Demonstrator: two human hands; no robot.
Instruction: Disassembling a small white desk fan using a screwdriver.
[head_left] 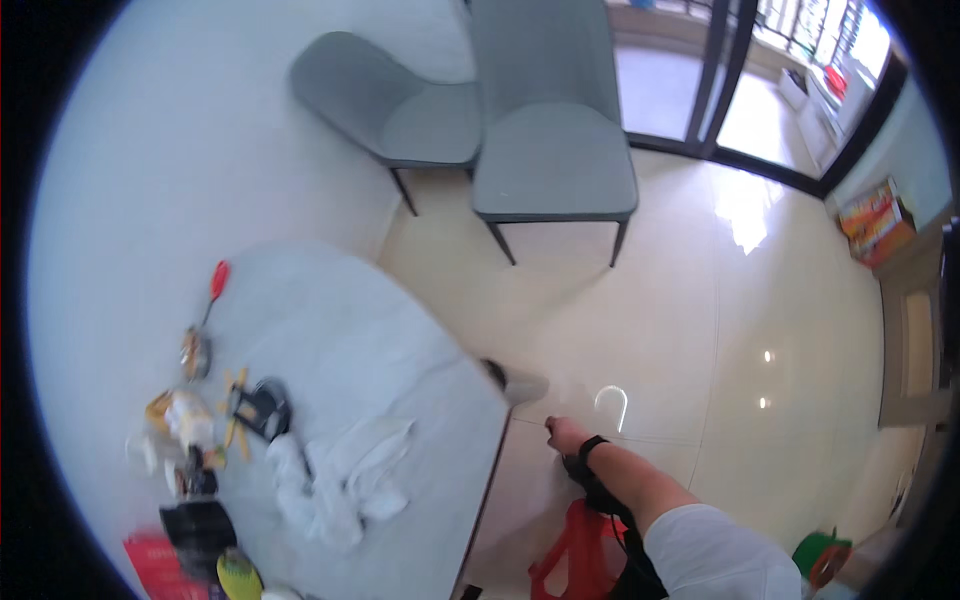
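My right grip (568,436) hangs beside the counter (345,325), spread or pinching I cannot tell; likely a reach, needing steady aim.

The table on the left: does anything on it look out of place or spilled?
The crumpled white bundle looks untidy: it sprawls in loose folds on the table instead of lying flat or folded. I see no obvious spill, though blur hides detail.

Wide fisheye view from the wearer's head, directed obliquely downward. The marbled surface (340,330) and right hand (568,435) lie nearer, below; grey chairs (555,160) and sliding door (731,75) stand farther, above.
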